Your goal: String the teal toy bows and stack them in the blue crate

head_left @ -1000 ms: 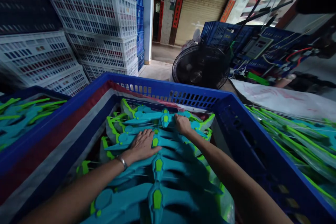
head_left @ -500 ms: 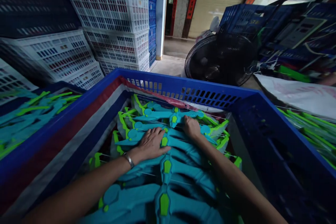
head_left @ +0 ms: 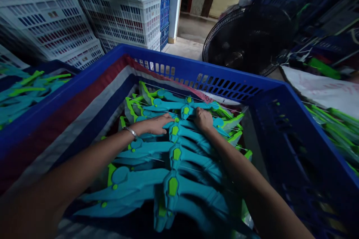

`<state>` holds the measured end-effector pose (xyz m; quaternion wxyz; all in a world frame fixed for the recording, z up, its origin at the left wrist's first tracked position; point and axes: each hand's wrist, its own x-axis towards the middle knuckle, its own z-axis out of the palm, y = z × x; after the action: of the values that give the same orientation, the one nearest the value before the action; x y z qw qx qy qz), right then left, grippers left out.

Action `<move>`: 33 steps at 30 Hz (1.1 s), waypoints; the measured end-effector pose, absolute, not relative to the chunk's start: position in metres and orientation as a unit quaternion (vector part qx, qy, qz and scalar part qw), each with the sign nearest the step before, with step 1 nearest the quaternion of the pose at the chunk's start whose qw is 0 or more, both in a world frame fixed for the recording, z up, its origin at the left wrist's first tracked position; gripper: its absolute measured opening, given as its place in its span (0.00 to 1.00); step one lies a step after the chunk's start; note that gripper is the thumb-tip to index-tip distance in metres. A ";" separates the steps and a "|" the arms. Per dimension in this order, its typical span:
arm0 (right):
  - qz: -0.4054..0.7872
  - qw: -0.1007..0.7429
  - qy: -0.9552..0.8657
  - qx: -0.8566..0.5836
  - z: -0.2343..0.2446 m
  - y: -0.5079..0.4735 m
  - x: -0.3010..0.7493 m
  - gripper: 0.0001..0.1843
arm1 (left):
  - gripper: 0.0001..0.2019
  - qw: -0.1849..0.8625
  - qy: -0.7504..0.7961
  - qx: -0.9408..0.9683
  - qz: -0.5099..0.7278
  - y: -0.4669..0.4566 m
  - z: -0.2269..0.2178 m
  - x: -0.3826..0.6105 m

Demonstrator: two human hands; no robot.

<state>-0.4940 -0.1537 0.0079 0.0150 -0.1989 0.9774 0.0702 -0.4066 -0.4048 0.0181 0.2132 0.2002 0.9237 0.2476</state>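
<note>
Teal and lime-green toy bows with thin strings lie in an overlapping row inside a large blue crate. My left hand, a silver bracelet at its wrist, rests over the bows left of their green centre pieces. Its fingers stretch right and touch a bow; their undersides are hidden. My right hand is closed around the right limb of a bow near the far end of the row, just beside its centre. Its fingertips are mostly out of sight.
A red, white and blue striped sheet lines the crate. More bows fill crates at left and right. White crates are stacked at the back left. A black fan stands beyond the far rim.
My left hand has lifted from lying flat and shifted slightly left, its fingers now narrower together. Nearer bows show more fully. My right hand keeps its hold; the view has tilted downward.
</note>
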 end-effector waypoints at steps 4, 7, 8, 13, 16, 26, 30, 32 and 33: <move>0.076 0.016 0.978 -0.195 0.007 -0.155 -0.493 0.16 | 0.31 0.150 0.942 0.203 0.223 -0.395 0.014 -0.404; 0.077 0.025 0.978 -0.190 0.009 -0.155 -0.493 0.16 | 0.29 0.121 0.948 0.212 0.202 -0.387 0.015 -0.399; 0.076 0.029 0.978 -0.190 0.009 -0.155 -0.493 0.16 | 0.29 0.113 0.950 0.218 0.193 -0.384 0.015 -0.396; 0.067 0.059 0.976 -0.200 0.018 -0.149 -0.498 0.16 | 0.30 0.061 0.968 0.207 0.127 -0.372 0.012 -0.371; 0.063 0.058 0.977 -0.196 0.024 -0.147 -0.498 0.17 | 0.31 0.037 0.975 0.199 0.089 -0.367 0.004 -0.360; 0.035 0.038 0.980 -0.191 0.039 -0.157 -0.493 0.13 | 0.35 0.048 0.980 0.190 0.044 -0.362 0.008 -0.357; 0.035 0.011 0.981 -0.192 0.042 -0.151 -0.495 0.10 | 0.34 0.064 0.984 0.163 0.032 -0.352 0.012 -0.353; 0.033 -0.003 0.980 -0.196 0.041 -0.147 -0.495 0.10 | 0.34 0.055 0.986 0.150 0.040 -0.348 0.009 -0.351; 0.030 -0.011 0.980 -0.199 0.040 -0.145 -0.495 0.09 | 0.34 0.050 0.987 0.144 0.044 -0.346 0.008 -0.350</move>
<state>-0.4951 -0.1451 0.0398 -0.0107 -0.1985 0.9796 0.0305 -0.3501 -0.3456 0.0079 0.0497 0.1445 0.9873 0.0441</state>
